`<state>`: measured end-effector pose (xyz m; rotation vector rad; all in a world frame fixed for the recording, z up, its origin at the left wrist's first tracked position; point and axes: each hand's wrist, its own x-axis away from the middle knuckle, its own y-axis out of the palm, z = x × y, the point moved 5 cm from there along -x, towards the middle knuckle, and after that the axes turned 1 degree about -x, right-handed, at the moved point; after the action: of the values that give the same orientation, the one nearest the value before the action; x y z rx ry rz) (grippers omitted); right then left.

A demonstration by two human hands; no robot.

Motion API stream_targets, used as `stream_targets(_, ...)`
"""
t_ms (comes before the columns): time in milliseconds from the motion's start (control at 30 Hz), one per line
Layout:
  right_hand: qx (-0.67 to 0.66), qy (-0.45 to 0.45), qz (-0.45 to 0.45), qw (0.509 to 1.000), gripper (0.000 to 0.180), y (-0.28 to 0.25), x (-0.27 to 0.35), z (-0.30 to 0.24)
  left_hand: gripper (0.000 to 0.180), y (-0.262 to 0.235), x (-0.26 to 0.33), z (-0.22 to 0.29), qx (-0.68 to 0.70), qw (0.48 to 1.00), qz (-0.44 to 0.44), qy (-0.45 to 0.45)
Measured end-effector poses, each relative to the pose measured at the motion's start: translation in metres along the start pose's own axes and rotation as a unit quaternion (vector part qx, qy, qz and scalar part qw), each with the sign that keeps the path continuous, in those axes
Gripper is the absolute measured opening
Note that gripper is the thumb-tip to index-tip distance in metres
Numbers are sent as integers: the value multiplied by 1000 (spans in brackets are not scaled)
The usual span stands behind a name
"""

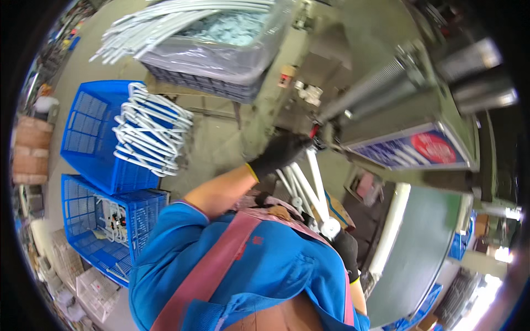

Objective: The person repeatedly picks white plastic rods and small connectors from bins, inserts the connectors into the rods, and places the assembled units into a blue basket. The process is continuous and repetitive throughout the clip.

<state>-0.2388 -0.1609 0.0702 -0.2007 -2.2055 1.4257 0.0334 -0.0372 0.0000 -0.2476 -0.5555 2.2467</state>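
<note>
In a black glove with a yellow cuff, my left hand [282, 154] reaches to the machine's working head [326, 135], beside a small red part [314, 131]. Its fingers are closed at the upper end of a white tube [316, 179], though the fingertips are partly hidden. The white tubes slant down toward my body and end by a round white fitting [330, 227]. Just below that fitting is my gloved right hand [346, 251], closed around the lower end of the tubes; most of its fingers are hidden. More white tubes run beside my left wrist.
The green machine [408, 124] stands at the right. At the left, bent white tube frames [152, 129] lie across a blue crate [91, 127], above another blue crate [141, 220]. A plastic-lined grey crate [212, 63] at the back holds long white tubes and small pale parts.
</note>
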Motion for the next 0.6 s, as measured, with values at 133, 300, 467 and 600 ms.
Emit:
stream_targets(133, -22, -25, 82, 996, 34, 10, -8, 6, 25, -16, 7, 10, -93, 972, 142, 159)
stream_targets(300, 43, 12, 102, 994, 40, 28, 0, 26, 18, -136, -14, -23, -214, 944, 158, 194)
stream_targets(467, -9, 6, 172, 985, 35, 32, 6, 27, 21, -376, -11, -70, -526, 745, 410, 24)
stream_targets(600, -115, 43, 193, 973, 33, 34, 3, 23, 21, -429, 0, -104, -613, 689, 294, -250)
